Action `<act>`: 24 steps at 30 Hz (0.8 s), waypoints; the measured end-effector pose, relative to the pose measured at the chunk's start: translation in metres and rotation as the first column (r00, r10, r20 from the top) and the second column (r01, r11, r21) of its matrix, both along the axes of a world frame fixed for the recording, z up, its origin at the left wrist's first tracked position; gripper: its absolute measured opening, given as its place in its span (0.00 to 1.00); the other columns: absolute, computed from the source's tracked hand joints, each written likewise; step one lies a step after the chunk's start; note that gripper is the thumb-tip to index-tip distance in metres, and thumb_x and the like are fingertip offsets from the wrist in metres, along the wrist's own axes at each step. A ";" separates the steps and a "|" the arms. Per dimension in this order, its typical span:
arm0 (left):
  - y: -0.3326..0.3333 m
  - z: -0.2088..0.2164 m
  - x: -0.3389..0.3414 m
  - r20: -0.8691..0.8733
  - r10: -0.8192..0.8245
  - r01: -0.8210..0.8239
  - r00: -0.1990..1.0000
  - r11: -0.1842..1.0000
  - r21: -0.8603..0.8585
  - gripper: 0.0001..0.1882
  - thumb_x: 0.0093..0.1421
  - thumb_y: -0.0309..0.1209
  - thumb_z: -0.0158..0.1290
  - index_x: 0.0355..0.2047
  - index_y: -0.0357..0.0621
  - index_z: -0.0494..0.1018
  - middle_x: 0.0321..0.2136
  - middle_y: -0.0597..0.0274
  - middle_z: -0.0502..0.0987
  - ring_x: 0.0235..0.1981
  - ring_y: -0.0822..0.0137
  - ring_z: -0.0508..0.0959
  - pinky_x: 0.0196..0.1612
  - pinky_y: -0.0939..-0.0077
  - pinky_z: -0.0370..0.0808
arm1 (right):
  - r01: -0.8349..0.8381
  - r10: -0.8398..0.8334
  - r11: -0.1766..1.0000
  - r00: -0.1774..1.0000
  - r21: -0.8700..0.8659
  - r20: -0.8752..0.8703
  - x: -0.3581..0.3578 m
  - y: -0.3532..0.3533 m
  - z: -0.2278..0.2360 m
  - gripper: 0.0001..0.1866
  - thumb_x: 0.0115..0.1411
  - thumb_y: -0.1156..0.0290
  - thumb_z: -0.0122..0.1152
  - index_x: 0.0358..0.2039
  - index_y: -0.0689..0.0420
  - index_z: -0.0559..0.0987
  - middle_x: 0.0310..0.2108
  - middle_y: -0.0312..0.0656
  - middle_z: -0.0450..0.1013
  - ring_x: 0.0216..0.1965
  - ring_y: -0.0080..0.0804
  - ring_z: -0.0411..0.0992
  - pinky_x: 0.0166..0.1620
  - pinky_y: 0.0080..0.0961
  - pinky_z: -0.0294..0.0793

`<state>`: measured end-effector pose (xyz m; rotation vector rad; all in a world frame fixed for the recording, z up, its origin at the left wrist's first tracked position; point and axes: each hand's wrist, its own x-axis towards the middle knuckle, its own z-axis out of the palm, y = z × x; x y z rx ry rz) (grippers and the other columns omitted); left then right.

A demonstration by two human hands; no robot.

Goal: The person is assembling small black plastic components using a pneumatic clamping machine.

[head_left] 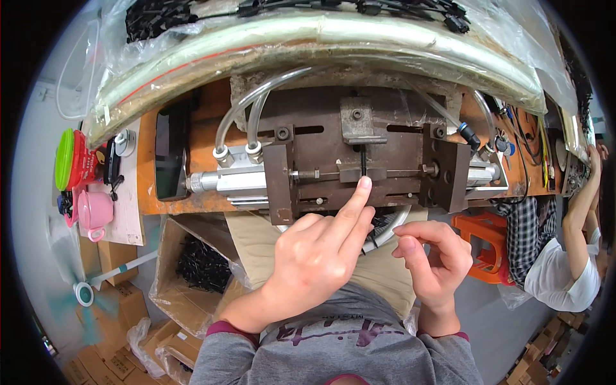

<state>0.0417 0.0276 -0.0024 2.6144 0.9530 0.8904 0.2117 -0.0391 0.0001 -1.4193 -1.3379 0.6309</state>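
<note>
My left hand (pixel 321 247) reaches over the front of a brown metal fixture (pixel 327 144), index finger stretched out. Its fingertip touches the lower end of a thin black plastic strip (pixel 364 160) standing across the small block at the fixture's middle. Beside my left middle finger another thin black piece (pixel 374 241) shows; whether the hand touches it is unclear. My right hand (pixel 436 256) hovers to the right, apart from the fixture, with fingers loosely bent, thumb and index slightly apart and nothing visible between them. A round pale rim (pixel 393 236) lies partly hidden below the hands.
Silver air cylinders (pixel 240 183) with clear hoses (pixel 234 115) flank the fixture on an orange-brown bench (pixel 149 192). A dark phone-like slab (pixel 172 151) lies left. Below stands a carton (pixel 168 273) holding black pieces. At right, a co-worker (pixel 564 273) sits near an orange stool (pixel 484 244).
</note>
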 end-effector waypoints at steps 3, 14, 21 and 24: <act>0.011 0.013 -0.021 0.234 -0.224 0.221 0.946 0.975 0.036 0.09 0.54 0.28 0.63 0.34 0.36 0.81 0.43 0.50 0.82 0.22 0.73 0.78 0.22 0.83 0.69 | 0.019 -0.019 0.999 1.000 0.044 0.003 0.006 0.000 0.001 0.06 0.53 0.81 0.67 0.33 0.62 0.82 0.24 0.38 0.79 0.17 0.17 0.69 0.21 0.14 0.65; -0.063 0.084 -0.065 0.283 -0.797 0.107 0.534 0.396 0.912 0.28 0.67 0.37 0.48 0.63 0.37 0.60 0.65 0.49 0.58 0.69 0.50 0.50 0.67 0.42 0.46 | 0.039 -0.053 0.968 0.997 0.248 0.048 0.002 0.021 0.007 0.07 0.54 0.82 0.67 0.35 0.62 0.82 0.23 0.38 0.77 0.17 0.19 0.68 0.21 0.16 0.65; -0.078 0.097 -0.071 0.325 -0.835 -0.015 0.444 0.356 0.934 0.28 0.67 0.37 0.48 0.63 0.38 0.60 0.65 0.50 0.59 0.68 0.51 0.51 0.66 0.42 0.47 | -0.048 -0.129 0.903 0.918 0.428 0.376 0.014 0.059 0.036 0.05 0.53 0.80 0.67 0.31 0.59 0.81 0.24 0.39 0.77 0.16 0.26 0.69 0.20 0.20 0.68; -0.076 0.100 -0.069 0.342 -0.857 -0.055 0.386 0.349 0.936 0.28 0.67 0.37 0.48 0.64 0.38 0.60 0.64 0.50 0.59 0.68 0.51 0.51 0.66 0.43 0.47 | -0.081 -0.188 0.854 0.873 0.514 0.450 0.028 0.090 0.048 0.05 0.53 0.81 0.66 0.31 0.59 0.81 0.26 0.37 0.77 0.20 0.24 0.69 0.23 0.19 0.67</act>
